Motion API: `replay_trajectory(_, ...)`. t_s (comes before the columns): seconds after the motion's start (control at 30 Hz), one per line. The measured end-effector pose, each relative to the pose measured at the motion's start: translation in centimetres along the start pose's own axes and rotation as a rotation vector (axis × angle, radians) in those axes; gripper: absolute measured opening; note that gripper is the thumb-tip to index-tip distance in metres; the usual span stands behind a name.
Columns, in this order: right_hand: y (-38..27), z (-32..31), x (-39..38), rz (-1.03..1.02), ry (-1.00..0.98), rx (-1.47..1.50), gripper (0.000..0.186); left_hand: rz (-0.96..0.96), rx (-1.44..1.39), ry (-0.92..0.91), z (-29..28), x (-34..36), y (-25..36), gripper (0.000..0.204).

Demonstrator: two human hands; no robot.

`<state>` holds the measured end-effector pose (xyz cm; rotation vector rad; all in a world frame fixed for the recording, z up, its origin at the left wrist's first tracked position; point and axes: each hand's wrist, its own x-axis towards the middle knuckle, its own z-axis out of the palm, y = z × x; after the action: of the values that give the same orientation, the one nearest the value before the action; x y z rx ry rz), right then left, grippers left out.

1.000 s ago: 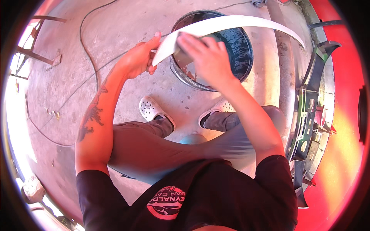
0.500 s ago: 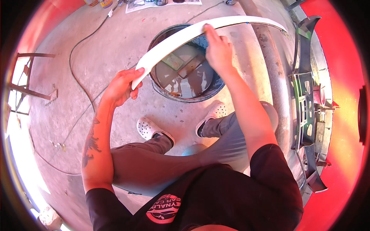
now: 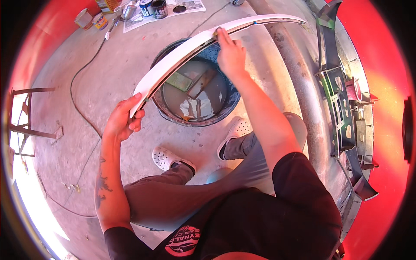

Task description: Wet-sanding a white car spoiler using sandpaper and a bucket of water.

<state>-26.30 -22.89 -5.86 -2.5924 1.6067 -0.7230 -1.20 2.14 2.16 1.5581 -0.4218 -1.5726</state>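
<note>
A long, curved white trim strip [image 3: 174, 55] spans the space above a dark bucket [image 3: 200, 124], its dark inner edge turned toward me. Its lower left end is gripped by my left hand [image 3: 123, 118], thumb on the white face and fingers curled beneath. My right hand [image 3: 232, 57] is closed against the strip near its middle. A small tan piece shows at those fingertips, too small to name. Murky water [image 3: 208, 102] fills part of the bucket, with a greenish rectangular block [image 3: 178, 81] and a brown flat piece [image 3: 201, 84] in it.
Paint cans [image 3: 160, 9] stand on newspaper [image 3: 188, 8] at the far side, near tubs [image 3: 100, 21]. A cable [image 3: 78, 102] crosses the concrete floor at left, near a metal stand [image 3: 32, 130]. A black car-part frame [image 3: 340, 108] lies along the right.
The strip and both hands have shifted left, and its dark underside edge shows more. My right hand stays near the middle of the strip. The view has tilted, showing more paint cans.
</note>
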Motion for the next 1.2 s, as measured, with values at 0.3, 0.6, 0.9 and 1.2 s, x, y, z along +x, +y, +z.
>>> replay_trajectory(0.3,1.1,-1.4,1.4,-0.177,-0.102,-0.084,0.064,-0.04,-0.005,-0.003,-0.6,-0.1,0.1,0.038)
replay_trajectory(0.6,5.6,-2.3,5.4,-0.134,-0.137,-0.274,0.057,0.062,0.157,-0.084,-1.5,1.9,-1.3,0.035)
replay_trajectory(0.9,6.2,-3.0,6.1,-0.371,-0.078,-0.275,0.052,0.097,0.169,-0.123,-0.7,1.8,-1.4,0.035)
replay_trajectory(1.2,6.3,-3.1,6.5,-0.347,-0.069,-0.145,0.051,0.107,0.207,-0.106,-0.9,1.8,-1.8,0.036)
